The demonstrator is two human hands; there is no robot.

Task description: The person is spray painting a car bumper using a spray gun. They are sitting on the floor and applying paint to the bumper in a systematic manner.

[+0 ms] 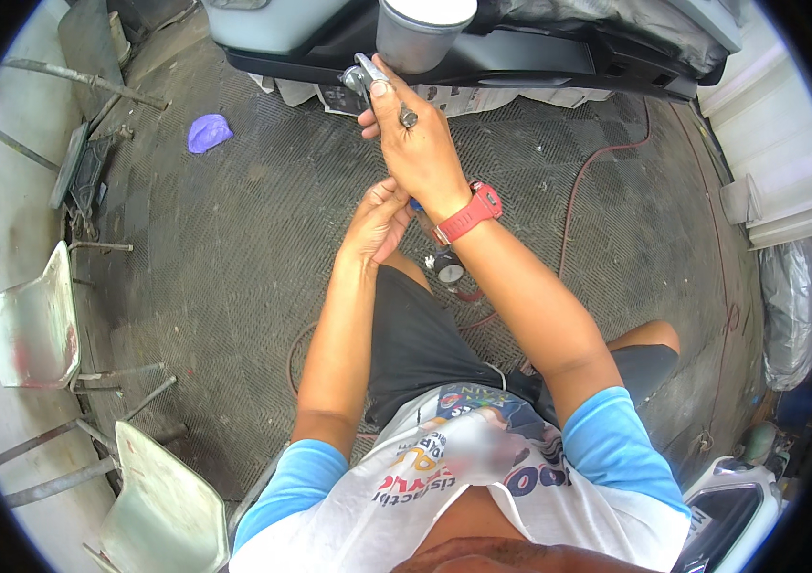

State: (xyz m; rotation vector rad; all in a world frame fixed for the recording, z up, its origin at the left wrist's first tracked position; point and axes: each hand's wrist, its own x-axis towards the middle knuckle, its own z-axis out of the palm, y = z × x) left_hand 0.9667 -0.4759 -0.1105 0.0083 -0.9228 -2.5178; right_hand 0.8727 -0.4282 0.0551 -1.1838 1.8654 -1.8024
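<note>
My right hand [417, 143] is closed around a metal spray gun [364, 78], whose round knob [408, 117] sticks out between the fingers. Just beyond the gun is a grey cup [415, 43] with a white top; whether it joins the gun is hidden. Below my right wrist, my left hand [377, 224] has its fingers pinched together beside a small blue part [415, 204]. What they grip is mostly covered. A round pressure gauge [448, 268] hangs below that spot, with a red hose [468, 294] close by.
Ahead lies a black and light-blue vehicle bumper [530, 65] over newspaper sheets [558, 95]. A purple cloth [209, 133] rests on the ribbed floor [263, 201]. White chairs [38, 329] stand at left. Another red hose length [573, 186] crosses the floor at right, near a plastic-wrapped item [791, 315].
</note>
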